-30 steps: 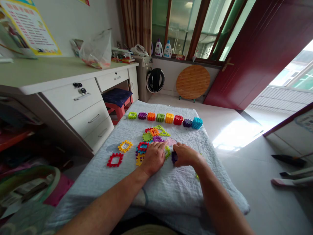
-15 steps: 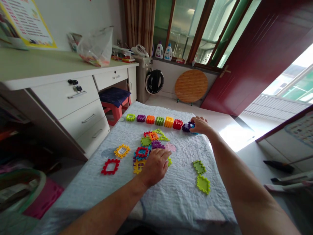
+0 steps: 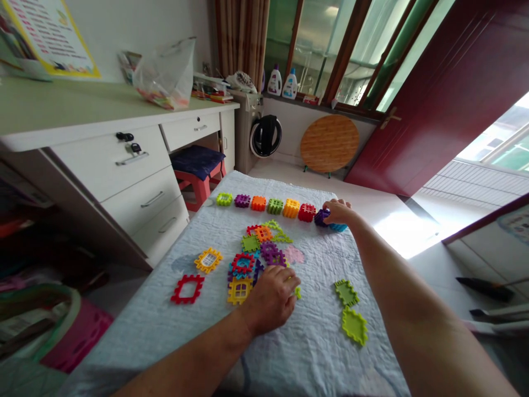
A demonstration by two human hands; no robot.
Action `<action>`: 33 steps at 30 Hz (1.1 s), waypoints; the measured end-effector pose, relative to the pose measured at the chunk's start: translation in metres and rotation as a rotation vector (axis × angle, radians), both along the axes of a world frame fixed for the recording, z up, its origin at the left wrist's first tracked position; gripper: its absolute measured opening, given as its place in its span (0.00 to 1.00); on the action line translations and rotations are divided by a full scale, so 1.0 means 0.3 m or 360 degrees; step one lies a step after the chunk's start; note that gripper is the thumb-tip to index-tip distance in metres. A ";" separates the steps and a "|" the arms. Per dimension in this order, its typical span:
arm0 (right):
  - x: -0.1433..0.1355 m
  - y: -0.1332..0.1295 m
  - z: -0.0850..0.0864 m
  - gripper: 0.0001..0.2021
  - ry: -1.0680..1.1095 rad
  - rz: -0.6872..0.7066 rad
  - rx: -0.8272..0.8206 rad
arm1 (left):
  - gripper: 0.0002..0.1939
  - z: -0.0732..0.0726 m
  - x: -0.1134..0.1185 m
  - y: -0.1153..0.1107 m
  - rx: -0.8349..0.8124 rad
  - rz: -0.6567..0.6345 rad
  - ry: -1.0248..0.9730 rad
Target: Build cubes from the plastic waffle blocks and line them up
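Observation:
My right hand (image 3: 338, 212) is at the far right end of a row of stacked plastic interlocking tiles, its fingers closed on a dark blue tile stack (image 3: 321, 218). A light blue stack (image 3: 339, 226) sits partly under that hand. Low over the near right side of a loose pile, my left hand (image 3: 273, 298) has its fingers curled down. A bit of green tile (image 3: 298, 293) shows at its fingertips; the rest is hidden. Beside it in the pile lie a yellow window tile (image 3: 239, 291), a red frame tile (image 3: 243, 263) and purple tiles (image 3: 270, 252).
The row continues leftward with a red stack (image 3: 307, 212), a yellow stack (image 3: 291, 208) and several others. Two green tiles (image 3: 354, 326) lie at right; a red frame (image 3: 178, 292) and a yellow tile (image 3: 209, 259) lie at left. A blue cloth (image 3: 314, 353) covers the table.
The view has shifted slightly. At my right hand, the dark blue tile between the fingers has come down to the dark blue stack. My left hand has drawn a little nearer, uncovering more purple tiles.

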State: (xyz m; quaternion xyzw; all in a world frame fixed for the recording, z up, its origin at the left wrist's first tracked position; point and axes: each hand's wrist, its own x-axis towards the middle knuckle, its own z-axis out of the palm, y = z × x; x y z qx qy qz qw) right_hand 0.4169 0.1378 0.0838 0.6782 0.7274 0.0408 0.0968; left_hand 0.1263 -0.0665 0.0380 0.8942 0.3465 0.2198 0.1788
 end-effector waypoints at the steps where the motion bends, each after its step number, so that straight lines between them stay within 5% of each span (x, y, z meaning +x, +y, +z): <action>1: -0.001 0.001 -0.002 0.25 0.0003 0.0006 0.0002 | 0.11 0.000 0.000 0.000 -0.0009 -0.0034 0.0003; 9: -0.014 -0.005 -0.007 0.26 0.0023 0.0003 -0.0006 | 0.11 -0.008 0.001 0.000 0.0041 -0.0024 -0.0018; 14: -0.031 -0.083 0.009 0.33 0.0209 0.0016 0.0266 | 0.12 -0.006 -0.002 -0.001 0.0039 -0.0091 0.0049; 18: -0.031 -0.229 0.021 0.28 0.0439 0.0085 0.0312 | 0.14 -0.010 -0.001 -0.005 0.0063 -0.0193 0.0017; 24: 0.005 -0.520 0.017 0.20 0.0569 0.0215 -0.0133 | 0.17 -0.015 -0.007 -0.004 0.0119 -0.0191 0.0055; 28: 0.002 -0.685 0.012 0.29 0.0483 0.0045 -0.0391 | 0.15 -0.028 -0.010 0.008 0.0184 -0.0106 0.0058; 33: -0.026 -0.826 -0.035 0.47 0.0549 -0.0116 -0.0361 | 0.13 -0.044 -0.003 0.017 0.0244 0.0003 0.0022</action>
